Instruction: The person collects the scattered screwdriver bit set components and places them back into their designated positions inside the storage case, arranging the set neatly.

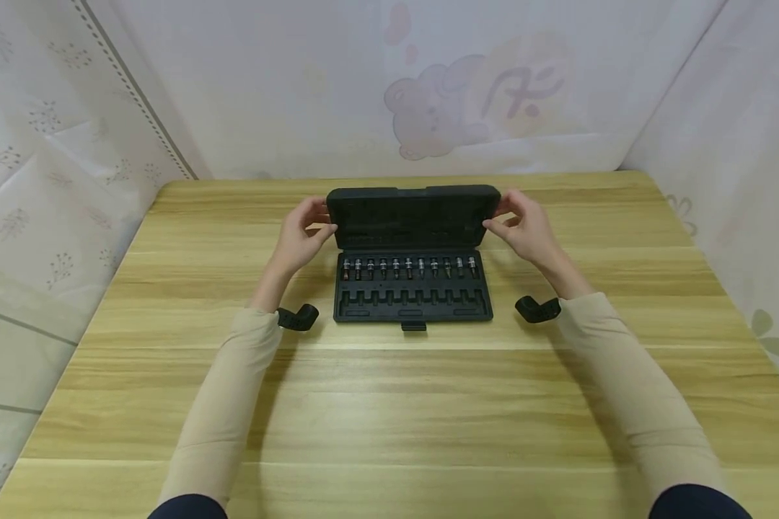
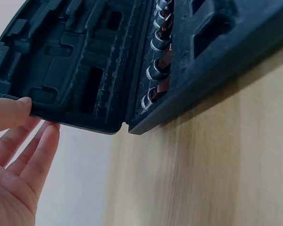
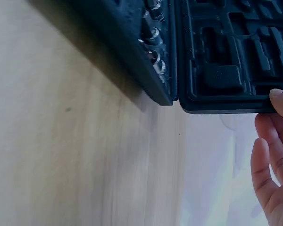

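Observation:
A black plastic case (image 1: 413,314) lies on the table with its lid (image 1: 415,216) raised on the far side. Along its upper row stands a line of silver socket bits (image 1: 396,268), with moulded slots in front. My left hand (image 1: 303,234) pinches the lid's left edge; in the left wrist view the thumb (image 2: 14,110) sits on the inner rim and the fingers are behind. At the opposite edge my right hand (image 1: 524,227) pinches the lid, its thumb (image 3: 280,100) on the rim and fingers partly hidden behind.
The wooden table (image 1: 415,418) runs to a pale patterned curtain (image 1: 285,94) at the back and sides. A latch tab (image 1: 413,326) sticks out at the case's front. Black wrist mounts (image 1: 298,317) hang under both forearms.

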{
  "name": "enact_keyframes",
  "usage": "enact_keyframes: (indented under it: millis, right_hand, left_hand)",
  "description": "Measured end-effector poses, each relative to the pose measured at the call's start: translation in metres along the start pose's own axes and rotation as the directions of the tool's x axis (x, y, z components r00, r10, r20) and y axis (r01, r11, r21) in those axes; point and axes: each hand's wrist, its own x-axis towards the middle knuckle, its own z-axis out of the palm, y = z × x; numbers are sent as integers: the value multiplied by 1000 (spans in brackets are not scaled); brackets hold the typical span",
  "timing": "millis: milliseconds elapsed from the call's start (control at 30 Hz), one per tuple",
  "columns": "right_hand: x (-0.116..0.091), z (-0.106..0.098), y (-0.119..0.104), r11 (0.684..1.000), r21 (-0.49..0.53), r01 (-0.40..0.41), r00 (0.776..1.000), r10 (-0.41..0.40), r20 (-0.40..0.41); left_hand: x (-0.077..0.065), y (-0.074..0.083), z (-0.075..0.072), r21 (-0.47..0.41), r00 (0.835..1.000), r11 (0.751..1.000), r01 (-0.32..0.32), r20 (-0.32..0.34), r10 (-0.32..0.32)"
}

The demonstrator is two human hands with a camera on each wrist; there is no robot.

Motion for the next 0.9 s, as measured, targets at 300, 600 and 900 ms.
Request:
enact_keyframes:
  millis: [300,600,900]
  right_hand:
    - [-20,-1,-7,969,-93,227,973,-231,-27]
    - [-38,-5,-7,892,-218,396,917,-398,36]
    - [-59,-10,-15,837,-286,467,884,-432,179]
  left_hand:
    - [-18,3,-7,15,992,995,-102,79,100]
    - [-28,-23,-6,128,969,966,-223,138,205]
    - [-43,-16,-10,252,922,921,-299,325,210]
